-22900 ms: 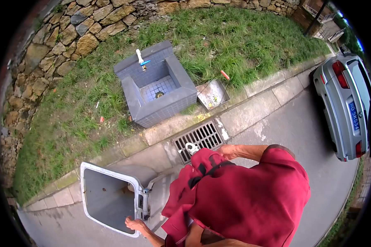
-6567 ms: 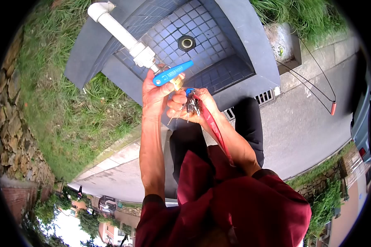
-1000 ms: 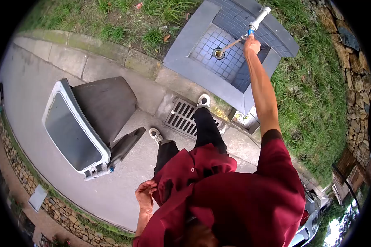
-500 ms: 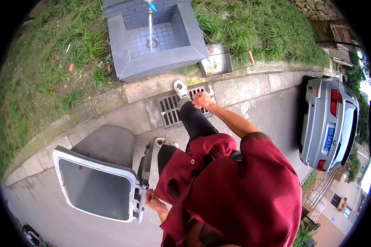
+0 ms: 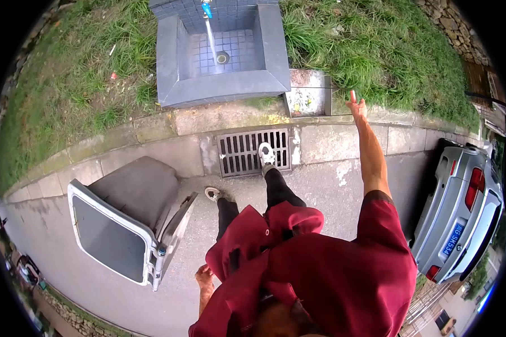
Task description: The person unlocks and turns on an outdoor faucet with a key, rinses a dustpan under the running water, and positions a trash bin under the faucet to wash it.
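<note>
Grass (image 5: pixel 399 67) behind, red handle (image 5: pixel 352 96) points lengthwise away.

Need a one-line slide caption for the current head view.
Right hand at a red grip near a metal pan, water running from the blue-handled tap into the tiled sink.

A: Indoors or out?
B: Out. Looks like a roadside: paved road (image 5: pixel 135 297), kerb (image 5: pixel 208 118), drain grate (image 5: pixel 239 154), silver car (image 5: pixel 461 208).
A: Beyond the kerb?
B: Opens onto a grass verge (image 5: pixel 371 50) with a tiled outdoor sink (image 5: pixel 225 84), then a stone wall (image 5: pixel 447 25) at the far edge.
</note>
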Demonstrator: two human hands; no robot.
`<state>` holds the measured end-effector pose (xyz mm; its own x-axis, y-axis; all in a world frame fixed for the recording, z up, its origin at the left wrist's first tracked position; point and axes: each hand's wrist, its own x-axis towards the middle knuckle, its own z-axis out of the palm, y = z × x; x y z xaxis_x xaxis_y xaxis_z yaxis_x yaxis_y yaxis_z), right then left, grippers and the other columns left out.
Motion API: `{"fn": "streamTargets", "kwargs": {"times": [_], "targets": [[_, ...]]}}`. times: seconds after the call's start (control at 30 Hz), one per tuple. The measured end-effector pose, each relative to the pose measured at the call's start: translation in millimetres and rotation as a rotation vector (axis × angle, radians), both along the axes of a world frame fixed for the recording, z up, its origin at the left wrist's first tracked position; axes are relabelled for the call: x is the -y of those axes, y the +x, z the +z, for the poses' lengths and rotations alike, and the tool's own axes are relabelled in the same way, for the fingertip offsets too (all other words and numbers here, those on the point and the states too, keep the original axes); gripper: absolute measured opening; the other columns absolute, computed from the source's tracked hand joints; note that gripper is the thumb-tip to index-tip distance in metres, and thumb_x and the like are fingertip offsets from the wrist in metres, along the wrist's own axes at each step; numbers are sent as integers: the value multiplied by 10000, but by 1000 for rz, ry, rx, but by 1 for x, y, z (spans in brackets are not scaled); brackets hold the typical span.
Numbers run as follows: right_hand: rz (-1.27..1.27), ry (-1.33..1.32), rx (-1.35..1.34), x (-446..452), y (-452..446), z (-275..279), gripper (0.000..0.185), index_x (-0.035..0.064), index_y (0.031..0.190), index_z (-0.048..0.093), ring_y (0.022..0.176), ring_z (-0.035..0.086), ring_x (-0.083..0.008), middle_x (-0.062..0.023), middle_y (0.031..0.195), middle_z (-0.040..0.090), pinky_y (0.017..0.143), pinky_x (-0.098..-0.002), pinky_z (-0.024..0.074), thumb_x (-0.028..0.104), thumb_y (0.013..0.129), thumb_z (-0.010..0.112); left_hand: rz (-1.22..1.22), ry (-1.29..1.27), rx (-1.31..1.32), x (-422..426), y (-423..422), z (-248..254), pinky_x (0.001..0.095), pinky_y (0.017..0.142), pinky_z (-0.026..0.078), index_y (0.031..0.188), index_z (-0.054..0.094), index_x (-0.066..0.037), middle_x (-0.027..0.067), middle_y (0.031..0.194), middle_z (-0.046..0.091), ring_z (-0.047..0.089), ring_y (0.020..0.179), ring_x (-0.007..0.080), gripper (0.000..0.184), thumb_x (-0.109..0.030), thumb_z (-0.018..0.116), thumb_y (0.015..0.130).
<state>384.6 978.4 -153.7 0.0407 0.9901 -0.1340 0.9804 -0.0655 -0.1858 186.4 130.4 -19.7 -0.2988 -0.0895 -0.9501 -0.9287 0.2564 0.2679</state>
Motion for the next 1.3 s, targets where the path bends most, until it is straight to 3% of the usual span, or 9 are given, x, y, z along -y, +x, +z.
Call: {"fn": "streamTargets", "kwargs": {"times": [0.07,0.13,0.3,0.5,0.6,0.7,1.0,1.2,1.3], "targets": [[-24,-318,-446,-18,-2,-14,676,-65,1130,543,854,649,-234,-136,859,667,791,-336,517,419,704,746,82,69,22,-20,4,16,345,665,545,975,603,25,116,882,658,646,754,203,170,39,573,808],[-235,-478,-821,-12,-8,-23,408,34,933,625,542,525,-125,-19,688,574,466,-270,483,386,759,735,-143,-51,-163,-51,10,29,331,621,544,935,630,5,101,826,664,646,699,197,109,2,599,831],[-241,-236,-587,9,10,25,354,57,860,624,494,489,-110,9,596,503,421,-277,454,375,754,736,-294,-103,-276,-62,4,26,306,584,527,914,645,-16,79,821,669,648,683,187,92,-76,649,845],[-24,-204,-726,50,-15,219,343,-3,694,583,411,418,-102,-8,536,461,374,-278,345,303,760,721,-313,-47,-281,-53,-18,-2,293,573,512,873,640,-30,64,817,656,650,666,187,89,13,581,821],[70,-150,-778,78,-48,296,418,-76,1016,644,420,381,-75,25,539,439,412,-253,338,259,778,717,-292,3,-276,-45,-23,-22,292,570,513,867,642,-25,71,808,657,651,665,188,86,12,577,825],[37,-379,-1155,105,-86,371,570,-52,1330,431,421,235,-41,91,529,296,441,-238,294,146,848,661,-246,18,-277,-45,-23,-24,305,576,524,861,643,-20,78,780,656,650,662,193,79,12,583,820],[147,-551,-1262,133,-142,448,372,76,1271,506,422,205,-33,107,568,263,422,-211,221,148,915,584,12,75,-177,1,12,-64,332,584,533,844,619,-16,81,751,640,637,638,205,58,33,627,813],[284,-510,-1195,86,-243,392,365,59,1255,529,450,205,-33,105,557,256,431,-214,210,151,908,601,-92,31,-351,-8,42,-78,374,627,517,853,598,-4,86,748,624,611,651,208,69,55,579,823],[281,-583,-1281,83,-300,374,345,69,1236,553,443,190,-40,102,557,266,423,-226,222,136,902,606,125,44,-265,-26,42,-60,391,655,510,879,588,-6,74,754,612,606,704,209,70,28,544,837]]}}
